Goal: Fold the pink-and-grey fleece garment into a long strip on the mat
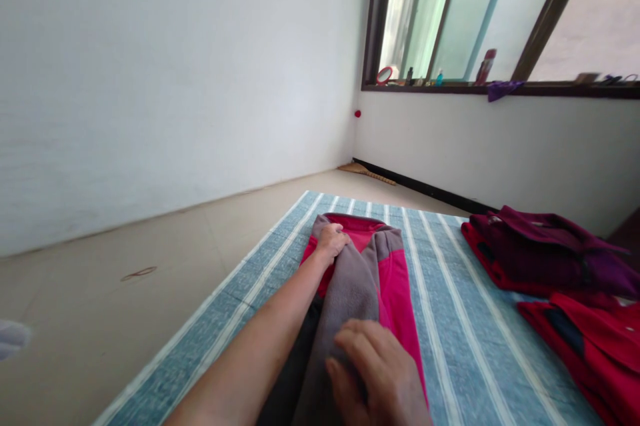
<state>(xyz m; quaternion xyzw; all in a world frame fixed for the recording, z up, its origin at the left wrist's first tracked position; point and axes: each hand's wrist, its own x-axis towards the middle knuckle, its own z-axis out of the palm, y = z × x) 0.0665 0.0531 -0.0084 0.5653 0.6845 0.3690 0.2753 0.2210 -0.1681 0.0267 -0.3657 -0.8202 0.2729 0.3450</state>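
Observation:
A pink and grey garment lies lengthwise on a blue striped mat, with a grey sleeve folded over its middle. My left hand reaches to the garment's far end and its curled fingers grip the grey fabric near the shoulder. My right hand rests close to me on the near part of the grey sleeve, fingers bent and pressing down on the cloth.
A folded maroon garment and a red garment lie on the mat's right side. Beige floor stretches left. A windowsill holds bottles and small items. A broom lies by the wall corner.

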